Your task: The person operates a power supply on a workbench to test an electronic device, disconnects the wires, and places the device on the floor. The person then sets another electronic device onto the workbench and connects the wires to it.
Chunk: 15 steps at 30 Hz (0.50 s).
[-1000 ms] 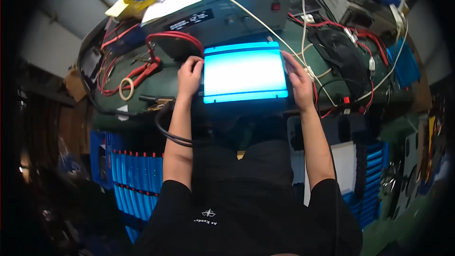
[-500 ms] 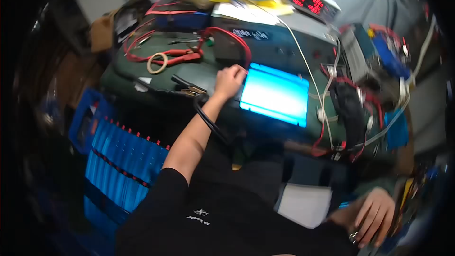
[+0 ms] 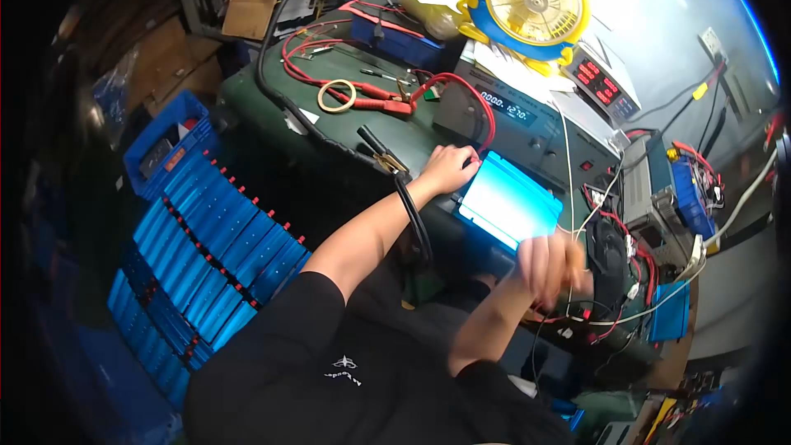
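Note:
A blue flat box [image 3: 512, 200] with a glaring bright top lies tilted in view on the green bench. At its left end, my left hand [image 3: 449, 168] has its fingers closed; what is between them is too small to make out. My right hand [image 3: 550, 268] hangs over the box's lower right corner, smeared by motion, so its grip is unclear. Behind the box stands a grey power supply [image 3: 512, 115] with a lit display. Red cables with red clamps [image 3: 387, 104] and a cream ring [image 3: 336, 96] lie to the left, and black-handled clamps [image 3: 381, 152] rest near my left forearm.
A yellow and blue fan [image 3: 535, 2] stands on the power supply, beside a meter with red digits [image 3: 597, 82]. Rows of blue cases [image 3: 216, 239] are stacked at lower left near a blue crate [image 3: 169, 144]. White and red wires [image 3: 638, 268] tangle at right.
My right hand has left the box's right side, dropped to the lower right, and come back near the box. My left hand stays at its left end. The view has turned.

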Motion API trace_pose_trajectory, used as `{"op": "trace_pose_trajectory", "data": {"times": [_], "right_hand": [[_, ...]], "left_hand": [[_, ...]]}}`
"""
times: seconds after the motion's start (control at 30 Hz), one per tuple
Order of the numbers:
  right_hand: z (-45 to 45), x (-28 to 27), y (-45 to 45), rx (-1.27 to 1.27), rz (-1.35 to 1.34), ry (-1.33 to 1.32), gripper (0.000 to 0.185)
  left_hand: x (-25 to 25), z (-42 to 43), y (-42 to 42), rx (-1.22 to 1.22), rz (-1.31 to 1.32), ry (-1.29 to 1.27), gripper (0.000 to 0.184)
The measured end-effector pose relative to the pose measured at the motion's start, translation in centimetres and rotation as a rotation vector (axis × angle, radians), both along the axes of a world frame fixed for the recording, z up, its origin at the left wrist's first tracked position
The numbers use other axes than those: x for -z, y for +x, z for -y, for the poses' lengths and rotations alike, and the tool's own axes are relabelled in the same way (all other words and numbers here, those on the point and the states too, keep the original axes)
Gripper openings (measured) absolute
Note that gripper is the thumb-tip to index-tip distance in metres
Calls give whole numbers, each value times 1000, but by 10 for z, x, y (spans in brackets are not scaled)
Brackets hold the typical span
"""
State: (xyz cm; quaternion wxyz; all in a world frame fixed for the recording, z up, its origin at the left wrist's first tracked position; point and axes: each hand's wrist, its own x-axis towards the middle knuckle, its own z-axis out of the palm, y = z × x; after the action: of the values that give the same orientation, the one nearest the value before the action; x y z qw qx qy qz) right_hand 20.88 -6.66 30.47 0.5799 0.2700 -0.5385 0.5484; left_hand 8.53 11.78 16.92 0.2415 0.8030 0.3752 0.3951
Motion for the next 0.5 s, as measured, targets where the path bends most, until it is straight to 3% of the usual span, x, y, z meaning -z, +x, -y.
{"op": "trace_pose_trajectory", "data": {"times": [0.03,0.07,0.1,0.13,0.2,0.27,0.3,0.33,0.4,0.47,0.5], "right_hand": [[-20,30,20,2,56,-310,26],[-47,6,26,885,506,-325,30],[-71,-28,8,1012,824,-418,34],[-105,-16,9,1080,908,-519,37],[-138,6,16,1665,1310,-473,41],[-167,50,32,2146,1478,-251,45],[-186,88,52,2095,1321,-239,47],[-184,103,54,2100,1373,-310,45],[-167,76,36,1952,1476,-399,42],[-166,79,38,1909,1678,-255,40],[-165,78,36,1866,1720,-340,40]], "left_hand": [[-2,0,0,7,15,-9,26],[-5,1,-1,-3,-25,-18,27],[-5,4,-1,-6,18,-23,27],[-6,4,0,-14,65,-23,27],[-5,3,2,-26,144,-39,28],[0,3,3,-91,347,4,28],[5,1,2,-59,483,-56,26],[3,7,-7,14,553,-156,22],[-5,31,-35,57,155,-153,26],[-2,56,-46,84,132,-36,23],[1,68,-50,97,133,94,21]]}}
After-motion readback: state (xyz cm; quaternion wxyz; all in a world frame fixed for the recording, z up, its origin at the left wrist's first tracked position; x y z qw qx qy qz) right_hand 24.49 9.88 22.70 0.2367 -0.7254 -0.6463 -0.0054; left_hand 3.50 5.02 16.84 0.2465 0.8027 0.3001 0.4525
